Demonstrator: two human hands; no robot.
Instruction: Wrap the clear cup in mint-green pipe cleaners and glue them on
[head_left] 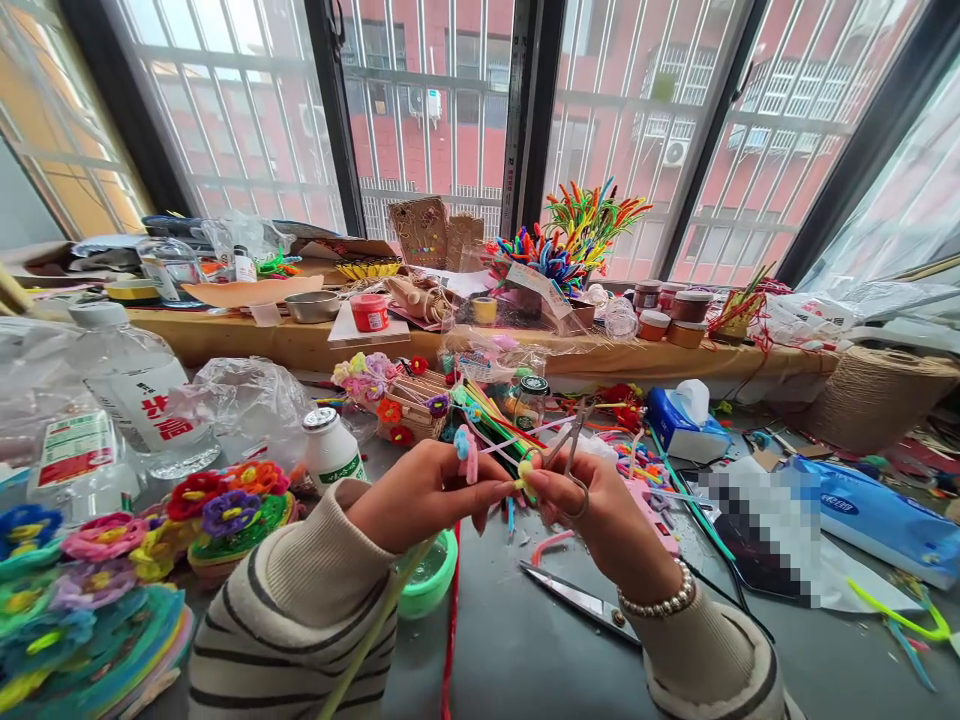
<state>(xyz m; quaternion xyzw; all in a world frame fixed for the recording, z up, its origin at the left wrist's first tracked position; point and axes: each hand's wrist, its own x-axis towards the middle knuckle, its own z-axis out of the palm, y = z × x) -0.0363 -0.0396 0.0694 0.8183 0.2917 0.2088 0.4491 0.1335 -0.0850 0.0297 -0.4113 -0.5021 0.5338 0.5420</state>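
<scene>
Both hands meet in front of me over the grey table. My left hand (427,495) pinches a pale yellow pipe cleaner (525,470), and a pink and light-blue pipe-cleaner piece (468,455) stands up at its fingers. A long yellow-green strand (367,635) hangs below that hand, slightly blurred. My right hand (607,515) grips the yellow pipe cleaner between thumb and finger, close to the left fingertips. Small metal scissors (574,445) are tucked in the right hand, their tips pointing up. Fingers partly hide where the pipe cleaner is held.
Larger scissors (581,600) lie below my right hand. A green bowl (431,580) sits by my left sleeve. Fuzzy flowers (97,580), a white bottle (330,445) and a large jug (142,390) stand left. Tissue packs (877,515) lie right; a cluttered ledge (300,345) runs behind.
</scene>
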